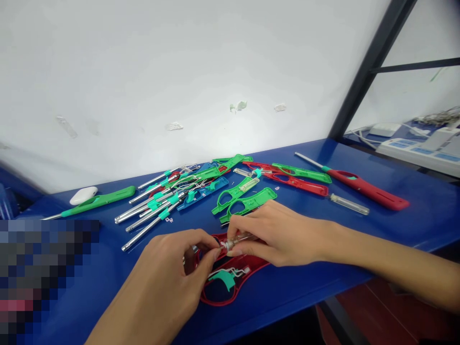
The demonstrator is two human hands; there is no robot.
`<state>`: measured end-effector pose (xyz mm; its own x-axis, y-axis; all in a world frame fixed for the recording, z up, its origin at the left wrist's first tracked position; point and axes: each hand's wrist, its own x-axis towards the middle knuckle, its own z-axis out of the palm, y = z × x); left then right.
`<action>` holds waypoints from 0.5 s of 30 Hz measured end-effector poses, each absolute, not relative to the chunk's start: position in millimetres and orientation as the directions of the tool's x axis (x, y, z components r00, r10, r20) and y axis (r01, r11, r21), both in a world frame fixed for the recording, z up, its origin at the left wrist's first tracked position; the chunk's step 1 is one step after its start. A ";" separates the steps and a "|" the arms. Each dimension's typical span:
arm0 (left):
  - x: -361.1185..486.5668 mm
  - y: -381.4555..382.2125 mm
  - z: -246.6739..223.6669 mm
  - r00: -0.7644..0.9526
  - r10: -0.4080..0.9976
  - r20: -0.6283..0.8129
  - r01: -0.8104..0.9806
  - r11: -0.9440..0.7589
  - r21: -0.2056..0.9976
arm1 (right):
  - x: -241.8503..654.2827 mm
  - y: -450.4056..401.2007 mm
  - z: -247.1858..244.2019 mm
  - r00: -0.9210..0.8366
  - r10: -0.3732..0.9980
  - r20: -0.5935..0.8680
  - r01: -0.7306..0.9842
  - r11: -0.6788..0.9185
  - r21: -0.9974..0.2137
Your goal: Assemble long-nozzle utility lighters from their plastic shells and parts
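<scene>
While the right hand point(280, 235) grips a clear cylinder point(247, 237) between thumb and fingers, the left hand point(176, 273) holds its thumb and index fingertips narrowly together at the cylinder's end (whether they grip anything cannot be told). The cylinder is over an open red housing point(256, 261); a teal trigger point(223, 279) and white wires point(237, 272) already lie there. Judged from this position, seating the cylinder and closing the housing remain. Count: two closed lighters, one green point(104, 198), one red point(373, 190); at least five metal tubes point(142, 233), overlap preventing an exact total.
</scene>
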<state>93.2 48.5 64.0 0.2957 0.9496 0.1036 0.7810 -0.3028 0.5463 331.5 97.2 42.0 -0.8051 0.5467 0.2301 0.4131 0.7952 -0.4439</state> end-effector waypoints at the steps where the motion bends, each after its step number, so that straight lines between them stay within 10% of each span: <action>1: 93.2 48.5 63.6 0.291 0.951 0.107 0.781 -0.301 0.548 | 331.4 97.0 41.8 -0.808 0.542 0.233 0.406 0.798 -0.446; 15: 95.5 46.3 60.9 0.244 0.969 0.051 0.807 -0.232 0.543 | 330.6 98.5 39.4 -0.826 0.506 0.247 0.365 0.815 -0.450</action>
<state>95.5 46.3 60.9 0.2436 0.9685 0.0510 0.8073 -0.2316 0.5428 330.6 98.5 39.4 -0.8263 0.5064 0.2465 0.3651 0.8149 -0.4502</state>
